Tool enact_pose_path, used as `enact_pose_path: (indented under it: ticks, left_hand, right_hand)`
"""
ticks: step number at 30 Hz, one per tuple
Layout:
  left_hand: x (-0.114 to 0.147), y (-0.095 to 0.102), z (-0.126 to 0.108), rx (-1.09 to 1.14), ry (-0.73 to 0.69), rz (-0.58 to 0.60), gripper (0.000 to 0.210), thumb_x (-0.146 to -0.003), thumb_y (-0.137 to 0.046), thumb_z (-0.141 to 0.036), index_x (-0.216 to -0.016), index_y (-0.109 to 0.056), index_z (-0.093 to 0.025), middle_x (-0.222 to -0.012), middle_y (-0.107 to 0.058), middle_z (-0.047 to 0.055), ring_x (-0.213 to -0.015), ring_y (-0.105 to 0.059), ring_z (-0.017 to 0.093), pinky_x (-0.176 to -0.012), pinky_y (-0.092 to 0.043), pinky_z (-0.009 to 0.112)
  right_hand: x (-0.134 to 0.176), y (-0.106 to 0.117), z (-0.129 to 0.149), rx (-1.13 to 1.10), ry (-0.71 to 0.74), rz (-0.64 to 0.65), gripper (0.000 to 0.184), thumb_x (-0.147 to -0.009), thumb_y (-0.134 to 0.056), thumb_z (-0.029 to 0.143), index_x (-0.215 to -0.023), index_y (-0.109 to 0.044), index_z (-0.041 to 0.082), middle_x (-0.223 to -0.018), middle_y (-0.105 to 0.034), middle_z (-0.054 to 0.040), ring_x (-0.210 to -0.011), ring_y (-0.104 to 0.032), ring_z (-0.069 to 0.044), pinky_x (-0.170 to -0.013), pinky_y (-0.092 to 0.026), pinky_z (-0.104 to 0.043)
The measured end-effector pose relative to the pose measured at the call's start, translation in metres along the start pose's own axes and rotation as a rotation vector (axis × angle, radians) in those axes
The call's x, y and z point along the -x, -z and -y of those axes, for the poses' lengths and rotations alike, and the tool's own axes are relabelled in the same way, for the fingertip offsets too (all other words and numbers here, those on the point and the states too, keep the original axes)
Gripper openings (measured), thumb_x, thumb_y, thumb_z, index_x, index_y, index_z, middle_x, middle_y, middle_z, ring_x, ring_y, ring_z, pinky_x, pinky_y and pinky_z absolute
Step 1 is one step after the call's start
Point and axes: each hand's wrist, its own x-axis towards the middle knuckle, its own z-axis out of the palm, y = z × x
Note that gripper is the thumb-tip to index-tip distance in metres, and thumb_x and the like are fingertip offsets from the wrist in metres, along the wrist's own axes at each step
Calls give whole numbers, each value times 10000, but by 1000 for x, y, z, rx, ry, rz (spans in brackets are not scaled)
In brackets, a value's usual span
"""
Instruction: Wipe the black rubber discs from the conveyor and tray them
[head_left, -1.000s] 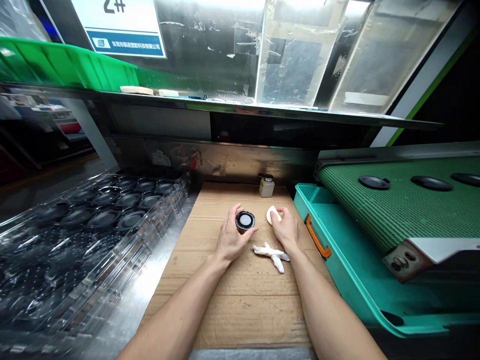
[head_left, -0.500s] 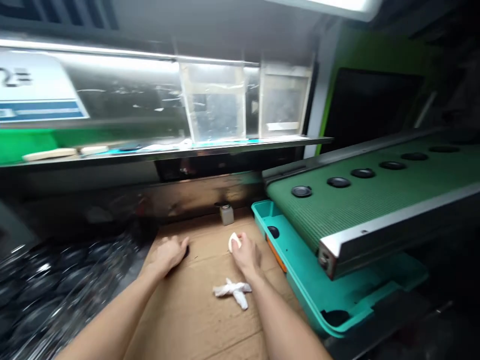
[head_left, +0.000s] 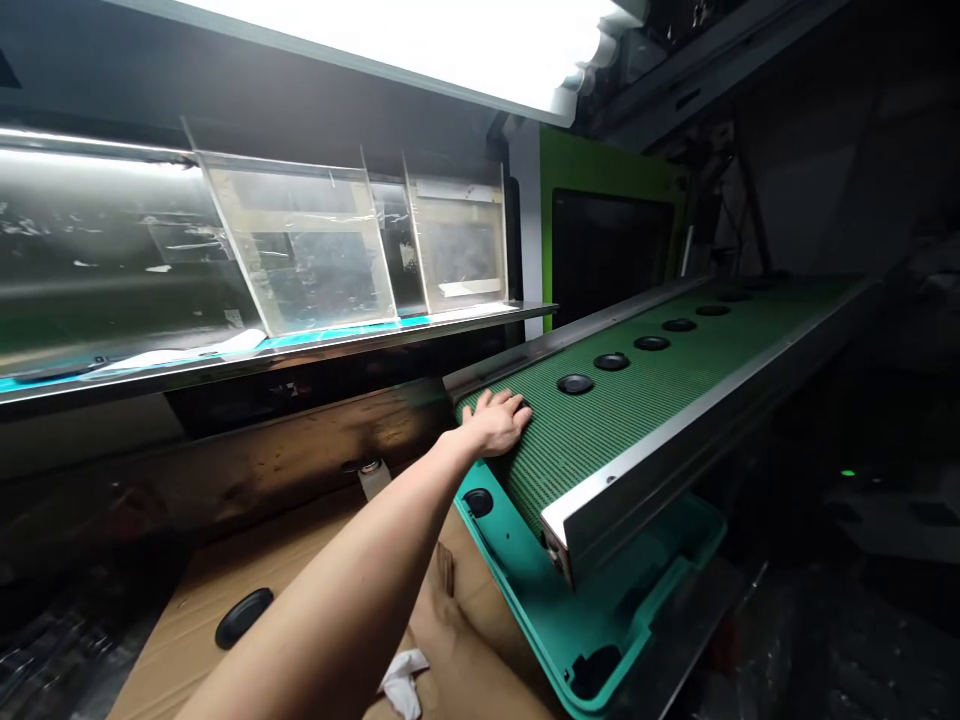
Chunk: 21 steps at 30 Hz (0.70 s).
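Observation:
My left hand (head_left: 496,420) is stretched out over the near end of the green conveyor belt (head_left: 540,455). Its fingers are spread, and a sliver of a dark disc shows by the fingertips; a grip on it cannot be made out. Farther up the belt lie several black round plastic discs (head_left: 575,384). My right hand (head_left: 444,600) is low over the cardboard, mostly hidden behind my left forearm, so what it holds does not show. A black disc (head_left: 244,618) rests on the cardboard (head_left: 202,590) at left. Near my right wrist is a crumpled white cloth (head_left: 403,682).
Under the belt's end sits a teal bin (head_left: 525,620) with a few black pieces inside. A small bottle (head_left: 373,478) stands at the back of the cardboard. A metal shelf (head_left: 300,350) runs above, and the belt's metal side rail (head_left: 675,440) slopes away right.
My left hand has left the cardboard and reached right onto the belt; a black disc now lies where it was. My right hand has become mostly covered. The view has swung right.

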Motion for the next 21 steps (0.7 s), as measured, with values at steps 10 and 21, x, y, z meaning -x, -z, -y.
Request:
enact_pose_path:
  ticks: [10,21]
  left_hand:
    - [140,84,34,643,394,-201,373,-735,-736,-428,-766,-443,-198,-688,-567,-15,-651,-629,145,-511,-472,209]
    - [336,120,136,1076,707,-712,297,-705,-761,-114,-977,-642,-135,-949,-658,45,-702,-608,78,-547,-495,169]
  right_hand:
    - [-3,-11,-4,-19,-15,-94,251,-899,-450,369,-1095,-571,271,-945,-712,-61,-887,-672,-258,-756,-465,-345]
    - [9,-23,22,-720,217,-49,379,-873,-514,501,-1059,-570,176,-789,-681,-49,-683,-628,-167,-593,-442,-233]
